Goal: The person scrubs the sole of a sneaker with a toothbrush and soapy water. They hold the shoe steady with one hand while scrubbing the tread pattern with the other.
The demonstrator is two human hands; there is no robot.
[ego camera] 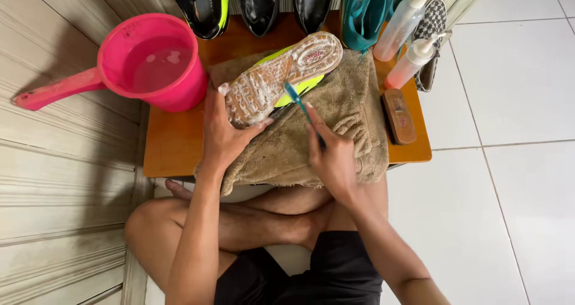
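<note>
Head camera looked down on a low wooden table [179, 143] set against a pale panelled wall, with white floor tiles to the side. A tan towel [350, 116] covered most of the tabletop, and a pink dipper [153, 59] holding water stood at the table's far left corner, its handle pointing out over the wall side. Along the far edge lay several shoes — dark ones [260, 2] and a teal one [365, 11]. A sneaker [281, 77] lay on the towel, sole up, lathered with white suds, neon yellow showing along its side. The left hand [224, 134] gripped its near end, fingers wrapped around the sole. Two spray bottles [407, 38] lay at the right, a wooden brush [399, 116] just beside them. The right hand [332, 155] was clenched around a blue toothbrush [297, 98] — its head touching the sneaker's edge.
</note>
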